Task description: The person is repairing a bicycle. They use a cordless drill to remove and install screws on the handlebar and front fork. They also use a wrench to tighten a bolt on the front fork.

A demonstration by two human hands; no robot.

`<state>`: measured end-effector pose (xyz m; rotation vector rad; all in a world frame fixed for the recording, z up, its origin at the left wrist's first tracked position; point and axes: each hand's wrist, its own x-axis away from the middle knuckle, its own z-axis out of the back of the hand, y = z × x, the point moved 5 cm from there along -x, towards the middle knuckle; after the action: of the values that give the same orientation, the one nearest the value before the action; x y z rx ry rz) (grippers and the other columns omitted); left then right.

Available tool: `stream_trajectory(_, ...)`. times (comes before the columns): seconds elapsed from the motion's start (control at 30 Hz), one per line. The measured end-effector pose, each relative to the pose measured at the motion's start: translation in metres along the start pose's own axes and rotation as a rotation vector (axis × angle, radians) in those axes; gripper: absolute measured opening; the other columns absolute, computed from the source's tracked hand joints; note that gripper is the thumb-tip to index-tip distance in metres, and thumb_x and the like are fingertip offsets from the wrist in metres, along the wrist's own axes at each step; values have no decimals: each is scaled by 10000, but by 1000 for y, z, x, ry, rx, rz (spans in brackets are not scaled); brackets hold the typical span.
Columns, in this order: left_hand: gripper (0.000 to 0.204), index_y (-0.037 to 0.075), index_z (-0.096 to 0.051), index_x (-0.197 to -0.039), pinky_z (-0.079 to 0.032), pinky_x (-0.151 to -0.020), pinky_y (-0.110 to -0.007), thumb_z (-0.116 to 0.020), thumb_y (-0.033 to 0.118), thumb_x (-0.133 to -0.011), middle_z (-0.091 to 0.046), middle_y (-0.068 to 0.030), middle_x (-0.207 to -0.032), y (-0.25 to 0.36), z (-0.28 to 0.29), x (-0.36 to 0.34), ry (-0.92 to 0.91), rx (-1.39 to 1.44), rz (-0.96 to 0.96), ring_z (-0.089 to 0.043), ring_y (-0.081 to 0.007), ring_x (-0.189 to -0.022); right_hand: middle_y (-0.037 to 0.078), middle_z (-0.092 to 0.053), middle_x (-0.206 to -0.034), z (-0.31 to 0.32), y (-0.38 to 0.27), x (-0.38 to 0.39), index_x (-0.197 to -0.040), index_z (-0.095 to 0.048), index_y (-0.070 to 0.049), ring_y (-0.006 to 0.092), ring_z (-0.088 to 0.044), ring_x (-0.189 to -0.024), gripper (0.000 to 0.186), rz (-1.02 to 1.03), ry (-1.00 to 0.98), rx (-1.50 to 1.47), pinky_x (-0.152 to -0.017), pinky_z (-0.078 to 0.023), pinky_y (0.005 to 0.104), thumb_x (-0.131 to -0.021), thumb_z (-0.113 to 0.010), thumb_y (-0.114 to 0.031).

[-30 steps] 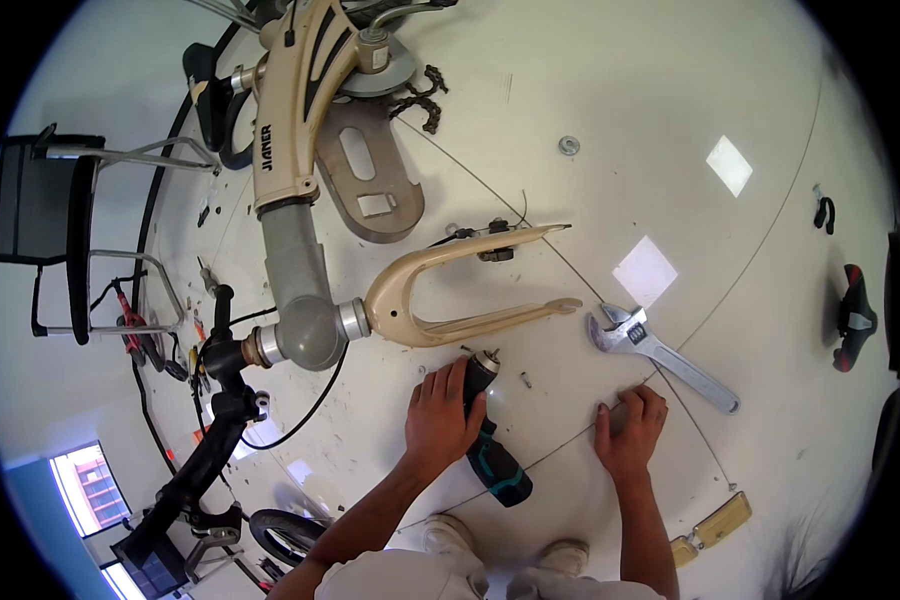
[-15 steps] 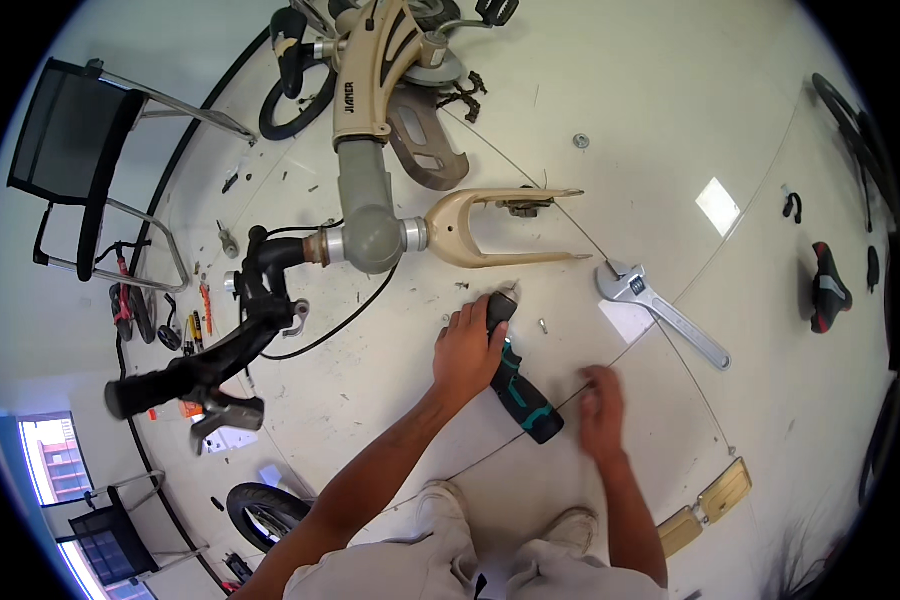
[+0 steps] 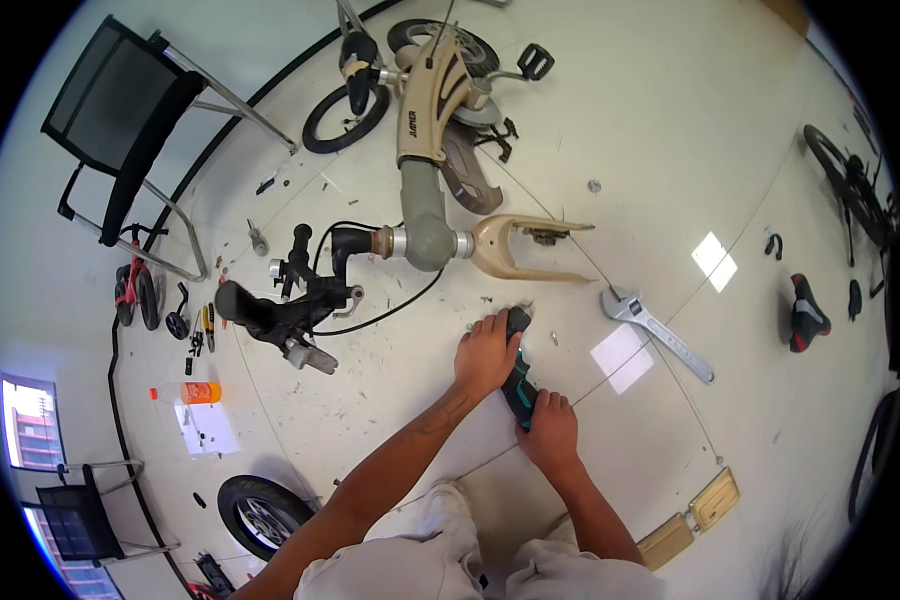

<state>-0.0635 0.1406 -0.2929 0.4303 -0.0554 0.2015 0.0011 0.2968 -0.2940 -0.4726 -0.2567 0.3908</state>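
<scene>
A black and teal cordless drill (image 3: 519, 386) lies on the floor in front of my feet. My left hand (image 3: 484, 355) is wrapped over its head end, hiding part of it. At the opposite end, my right hand (image 3: 551, 430) grips the handle base. Beyond the drill, a small folding bike with a beige frame (image 3: 427, 125) rests on its side. Its bare fork (image 3: 492, 247) points right with no wheel in it, and its black handlebar (image 3: 300, 300) reaches left. A large silver adjustable wrench (image 3: 665, 335) lies right of the drill. A small bolt (image 3: 554, 338) sits near my left fingers.
At left stand a black mesh chair (image 3: 120, 105), hand tools, and an orange-labelled bottle (image 3: 200, 393) on its side. A small wheel (image 3: 262, 515) lies at lower left. To the right are a black and red saddle (image 3: 808, 313) and a beige two-part pedal-like piece (image 3: 715, 500).
My right hand has moved left and closed on the drill's handle end. My left hand stays on the drill's head. The whole view has shifted slightly.
</scene>
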Motion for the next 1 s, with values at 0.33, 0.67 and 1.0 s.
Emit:
stream_trajectory(0.33,486,7,-496,-1313,-490,-871,-439,-567,251,-899,-625,-181,-1144,-18,8,10,117,158,-48,-598,-367,-1009,149,-593,-928,20,2,-13,-975,-554,-9,333,-589,-891,451,108,-77,-113,-768,-501,431,-606,-765,-161)
stream_trajectory(0.67,484,18,-512,-1306,-476,-910,-422,-596,234,-880,-610,-178,-1184,-13,9,18,141,201,-94,-587,-355,-1063,148,-578,-1003,-1,-7,17,-1169,-515,7,333,-554,-979,628,18,163,-121,-832,-464,435,-601,-751,-117)
stream_trajectory(1.0,484,-1,-494,-1323,-465,-924,-404,-607,184,-891,-585,-206,-1208,-22,23,47,235,345,13,-573,-363,-1088,125,-585,-1050,-3,-3,22,-1225,-533,-26,300,-562,-1016,665,121,230,-157,-863,-466,431,-603,-758,-98)
